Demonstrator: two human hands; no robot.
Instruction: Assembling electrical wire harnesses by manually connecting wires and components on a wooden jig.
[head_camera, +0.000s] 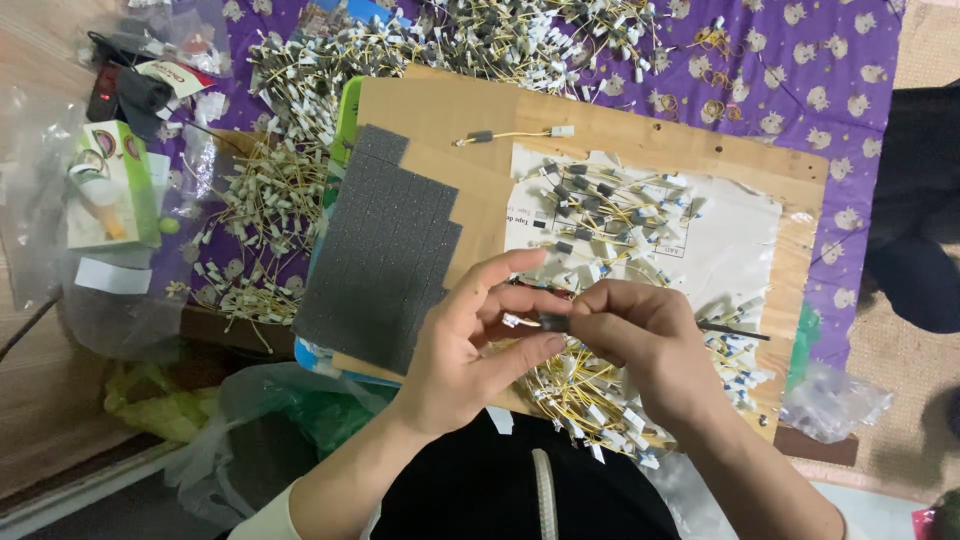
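Note:
My left hand (470, 335) and my right hand (645, 340) meet over a cardboard board (440, 120) on my lap. Between their fingertips they pinch one small yellow-wired piece with a white connector and a dark sleeve (530, 322). A thin dark rod (735, 331) sticks out to the right from my right hand. Under the hands lies a pile of the same yellow-wired pieces (600, 215) on a white sheet of paper. One single wired piece (515, 133) lies apart near the board's far edge. A dark grey foam sheet cut into squares (385, 245) lies on the board's left side.
Heaps of similar wired pieces (300, 75) cover a purple patterned cloth (830, 60) beyond the board. A green and white box (110, 185) and clear plastic bags sit at the left. A green plastic bag (330, 415) lies near my left forearm.

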